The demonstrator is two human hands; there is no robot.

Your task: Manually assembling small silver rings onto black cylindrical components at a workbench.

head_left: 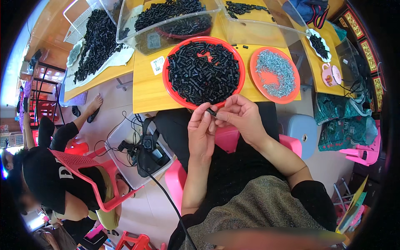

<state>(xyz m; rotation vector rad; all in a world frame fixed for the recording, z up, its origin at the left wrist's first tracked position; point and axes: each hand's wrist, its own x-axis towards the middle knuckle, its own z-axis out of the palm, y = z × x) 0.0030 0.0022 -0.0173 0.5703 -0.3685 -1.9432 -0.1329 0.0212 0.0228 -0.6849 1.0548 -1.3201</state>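
Observation:
Just past the table's front edge, my left hand point(202, 130) pinches a small black cylindrical part point(211, 111) between thumb and forefinger. My right hand point(245, 116) meets it from the other side, thumb and forefinger closed at the part's right end. Whatever those right fingertips grip is too small and covered to make out. Right beyond both hands stands a red basin point(166, 81), heaped with similar black parts point(200, 77). To its right lies an orange-red plate point(268, 85) bearing many small silver metal pieces point(284, 71), which look like screws or pins.
Behind the basin sit clear plastic bins point(166, 46) with more black parts. Another heap point(98, 41) covers a left-hand table. A white dish point(328, 57) and pink mug point(332, 76) stand at right. Someone sits at left on a red chair point(81, 164); cables trail from a floor bin point(118, 162).

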